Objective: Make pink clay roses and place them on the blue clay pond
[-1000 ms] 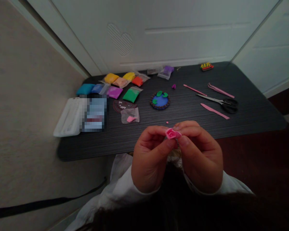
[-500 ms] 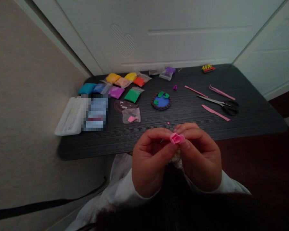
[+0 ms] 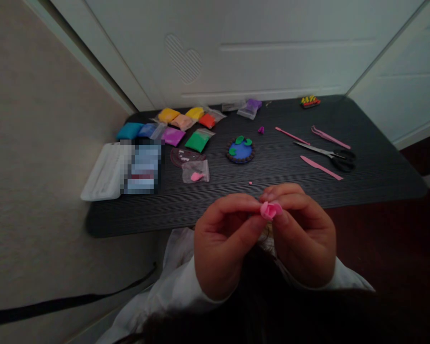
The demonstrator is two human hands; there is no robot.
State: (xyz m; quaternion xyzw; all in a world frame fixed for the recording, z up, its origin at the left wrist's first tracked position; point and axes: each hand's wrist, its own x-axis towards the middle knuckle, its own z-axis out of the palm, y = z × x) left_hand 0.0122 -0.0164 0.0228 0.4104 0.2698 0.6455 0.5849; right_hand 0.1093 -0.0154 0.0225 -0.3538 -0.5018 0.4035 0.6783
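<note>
A small pink clay flower (image 3: 270, 210) with curled petals is pinched between both hands, just off the table's near edge. My left hand (image 3: 224, 243) has thumb and forefinger closed on its left side. From the right, my right hand (image 3: 304, 239) grips it between thumb and fingers. Beyond the fingertips a tiny pink clay bit (image 3: 251, 183) lies on the table. Farther back sits a round blue clay pond (image 3: 241, 152) with a brown beaded rim and green leaf pads. The flower's underside is hidden by my fingers.
Bags of coloured clay, one of them green (image 3: 197, 141), cover the table's back left near a white tray (image 3: 107, 172). Black-handled scissors (image 3: 338, 156), a pink clay knife (image 3: 320, 167), a thin pink stick (image 3: 292, 135) and pink tweezers (image 3: 330, 137) lie right. A white panelled door (image 3: 272, 67) stands behind.
Both hands have shifted slightly right and nearer with the pink clay flower. The flower has turned a little, showing its petals from a different side. Things on the table rest where they were.
</note>
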